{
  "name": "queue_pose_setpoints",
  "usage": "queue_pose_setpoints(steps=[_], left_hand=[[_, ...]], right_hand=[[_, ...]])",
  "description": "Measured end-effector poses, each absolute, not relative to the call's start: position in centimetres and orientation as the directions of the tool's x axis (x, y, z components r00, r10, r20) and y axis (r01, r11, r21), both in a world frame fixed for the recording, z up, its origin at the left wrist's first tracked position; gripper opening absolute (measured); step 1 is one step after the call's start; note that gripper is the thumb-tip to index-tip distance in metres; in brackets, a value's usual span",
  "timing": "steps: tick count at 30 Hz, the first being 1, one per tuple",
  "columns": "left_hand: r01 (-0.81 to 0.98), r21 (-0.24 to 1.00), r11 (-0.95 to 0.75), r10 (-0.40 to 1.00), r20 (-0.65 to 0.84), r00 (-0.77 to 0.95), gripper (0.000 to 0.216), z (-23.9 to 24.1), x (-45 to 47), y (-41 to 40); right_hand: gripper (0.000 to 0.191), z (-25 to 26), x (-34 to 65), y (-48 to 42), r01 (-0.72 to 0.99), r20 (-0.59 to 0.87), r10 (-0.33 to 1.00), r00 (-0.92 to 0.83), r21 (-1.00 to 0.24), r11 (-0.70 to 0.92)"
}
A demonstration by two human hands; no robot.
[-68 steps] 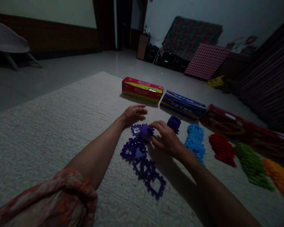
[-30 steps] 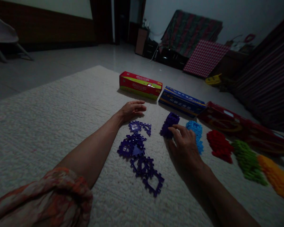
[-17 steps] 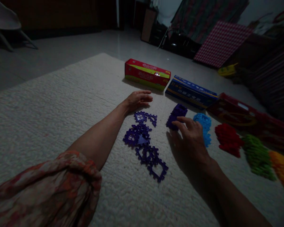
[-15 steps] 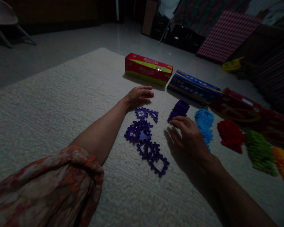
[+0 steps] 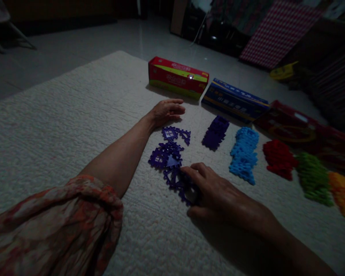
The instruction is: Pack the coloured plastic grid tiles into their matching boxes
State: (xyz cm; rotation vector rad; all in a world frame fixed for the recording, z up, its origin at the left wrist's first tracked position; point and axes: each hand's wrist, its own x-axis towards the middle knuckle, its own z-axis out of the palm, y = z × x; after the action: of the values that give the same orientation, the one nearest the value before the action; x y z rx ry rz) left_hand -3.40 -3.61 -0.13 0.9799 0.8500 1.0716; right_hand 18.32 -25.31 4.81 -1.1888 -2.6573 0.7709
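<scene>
My left hand (image 5: 166, 111) lies flat and open on the cream rug (image 5: 60, 126), just behind a row of flat purple interlocking tiles (image 5: 168, 155). My right hand (image 5: 218, 193) covers the near end of that row, with thumb and fingers closed round the nearest purple square tile (image 5: 180, 184). A stack of purple tiles (image 5: 215, 132) stands to the right of the row, with nothing touching it. My left arm stretches along the left side of the tiles, its patterned sleeve at the lower left.
Piles of tiles lie in a line to the right: blue (image 5: 244, 153), red (image 5: 278, 159), green (image 5: 314, 178), orange (image 5: 343, 193). Behind them are a red box (image 5: 176, 76), a blue box (image 5: 234, 99) and a long red package (image 5: 299, 126). Beyond the rug is dim bare floor with furniture.
My right hand has left the purple stack and come back toward me onto the nearest purple tile. The left hand has stayed where it was. The camera has tilted down.
</scene>
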Motion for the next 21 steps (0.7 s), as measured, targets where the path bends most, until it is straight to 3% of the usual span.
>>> queue_pose_setpoints(steps=[9,17,21], left_hand=[[-0.326,0.927,0.183,0.961,-0.099,0.259,0.037,-0.1,-3.4,-3.5],[-0.298,0.939,0.172,0.959,-0.09,0.268,0.039,-0.6,-3.6,-3.1],[-0.247,0.954,0.168,0.959,-0.1,0.266,0.039,-0.2,-3.5,-3.5]], right_hand=[[0.06,2.7,17.0,-23.9,0.568,0.092,0.736,-0.671,-0.573,0.59],[0.053,1.4,19.9,-20.6,0.74,0.274,0.835,-0.478,-0.387,0.55],[0.054,1.8,20.1,-20.6,0.766,0.28,0.825,-0.491,-0.313,0.562]])
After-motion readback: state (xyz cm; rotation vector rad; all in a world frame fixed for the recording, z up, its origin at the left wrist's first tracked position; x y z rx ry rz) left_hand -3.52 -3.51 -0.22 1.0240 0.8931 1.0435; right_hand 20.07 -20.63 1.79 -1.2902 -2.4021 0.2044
